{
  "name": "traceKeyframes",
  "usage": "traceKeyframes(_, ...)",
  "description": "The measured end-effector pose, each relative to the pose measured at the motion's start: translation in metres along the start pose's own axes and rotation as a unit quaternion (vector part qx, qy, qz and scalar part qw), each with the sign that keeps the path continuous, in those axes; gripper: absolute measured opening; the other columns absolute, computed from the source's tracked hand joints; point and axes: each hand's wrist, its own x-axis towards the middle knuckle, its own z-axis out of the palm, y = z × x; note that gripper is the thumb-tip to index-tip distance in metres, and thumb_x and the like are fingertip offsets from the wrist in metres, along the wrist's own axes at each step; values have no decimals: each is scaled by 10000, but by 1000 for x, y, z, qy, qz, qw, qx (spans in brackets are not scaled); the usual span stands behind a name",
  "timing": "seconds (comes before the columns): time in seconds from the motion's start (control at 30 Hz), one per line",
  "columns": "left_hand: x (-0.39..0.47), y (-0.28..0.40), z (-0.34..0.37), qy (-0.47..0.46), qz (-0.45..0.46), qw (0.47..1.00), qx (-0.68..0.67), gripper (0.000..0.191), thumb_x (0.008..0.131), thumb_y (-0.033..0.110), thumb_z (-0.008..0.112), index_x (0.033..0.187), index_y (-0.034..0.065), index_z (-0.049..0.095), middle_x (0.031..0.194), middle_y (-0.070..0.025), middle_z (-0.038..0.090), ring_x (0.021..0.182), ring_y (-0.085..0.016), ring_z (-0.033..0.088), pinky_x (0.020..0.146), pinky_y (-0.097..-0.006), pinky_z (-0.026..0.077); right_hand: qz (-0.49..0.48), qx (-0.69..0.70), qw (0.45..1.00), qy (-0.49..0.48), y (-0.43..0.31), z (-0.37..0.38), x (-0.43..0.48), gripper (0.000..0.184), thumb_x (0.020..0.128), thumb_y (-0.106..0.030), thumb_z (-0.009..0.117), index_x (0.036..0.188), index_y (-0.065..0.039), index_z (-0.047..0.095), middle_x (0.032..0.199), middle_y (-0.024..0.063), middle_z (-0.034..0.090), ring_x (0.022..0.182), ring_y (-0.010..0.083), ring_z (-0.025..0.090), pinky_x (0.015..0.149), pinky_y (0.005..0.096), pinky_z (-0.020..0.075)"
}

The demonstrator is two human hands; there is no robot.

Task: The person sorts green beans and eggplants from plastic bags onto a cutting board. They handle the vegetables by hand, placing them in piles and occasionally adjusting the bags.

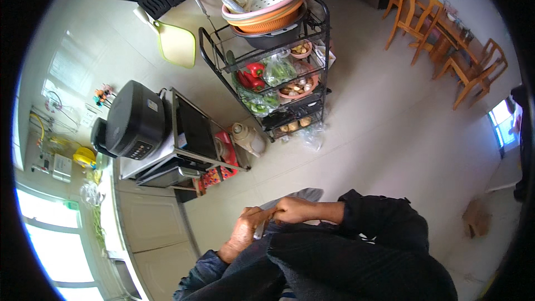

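Both my hands meet in front of my dark jacket, at the lower middle of the head view. My left hand [245, 230] has its fingers bent around something small and pale [259, 230], of which only a bit shows below the fingers; I cannot tell what it is. My right hand [291, 210] is curled and touches the fingers of the left one; whether it grips anything is hidden. Behind the hands, grey cloth [311, 194] shows above the tiled floor. The sleeves reach near both wrists.
A black wire rack [327, 50] holds baskets and vegetables ahead. To the left, a dark rice cooker [136, 121] sits on a metal shelf unit [171, 150], with a beige thermos jug [249, 139] on the floor beside it. Wooden chairs [418, 14] and a table stand at the far right.
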Motion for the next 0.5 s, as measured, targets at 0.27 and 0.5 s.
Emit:
traceKeyframes(0.27,-2,-20,17,176,44,983,23,177,770,47,745,913,36,642,798,-130,637,688,-276,629,621,-331,491,-47,369,928,5,-5,-2,-2,224,894,-231,623,817,-27,674,733,5,619,651,96,521,645,245,438)
traceKeyframes(0.5,2,19,-53,173,258,917,249,183,730,59,733,880,82,632,863,-79,683,754,-242,647,693,-362,480,-124,270,953,65,-70,-28,-12,136,918,-147,627,903,-22,681,752,-23,645,691,35,563,630,204,467)
